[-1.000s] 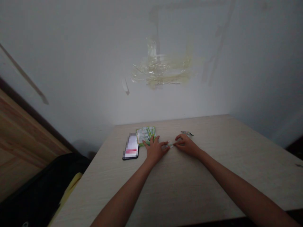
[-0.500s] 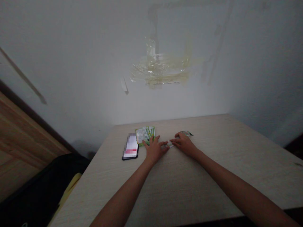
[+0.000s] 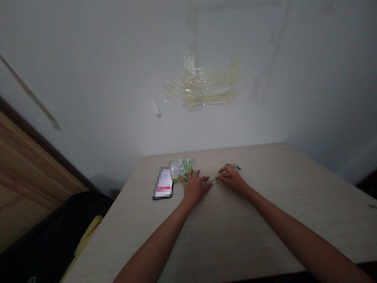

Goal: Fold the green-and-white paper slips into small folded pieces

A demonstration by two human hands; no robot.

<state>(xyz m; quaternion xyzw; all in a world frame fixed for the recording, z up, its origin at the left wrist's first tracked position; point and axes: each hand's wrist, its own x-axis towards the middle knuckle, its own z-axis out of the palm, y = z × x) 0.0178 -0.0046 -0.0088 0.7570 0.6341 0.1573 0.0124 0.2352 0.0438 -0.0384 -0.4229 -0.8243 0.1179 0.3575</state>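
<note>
Between my two hands, low over the table, is a small pale whitish piece (image 3: 212, 179); its kind is too small to make out. My left hand (image 3: 194, 186) pinches its left end between thumb and index finger, the other fingers spread towards several green-and-white printed cards or packets (image 3: 177, 169). From the right, the closed thumb and fingertips of my right hand (image 3: 232, 181) meet the piece's other end. Just behind my right hand lies a small printed wrapper (image 3: 236, 167), partly hidden by the fingers.
A phone (image 3: 163, 185) with a lit, blurred screen lies left of the green cards. The pale wooden table (image 3: 265, 165) meets a wall with peeling tape (image 3: 203, 86). Dark fabric (image 3: 73, 220) and a yellow cloth (image 3: 88, 236) are beyond the table's left edge.
My right hand has drawn slightly to the right, and more of the pale piece shows between my hands. My left hand keeps its pinch.
</note>
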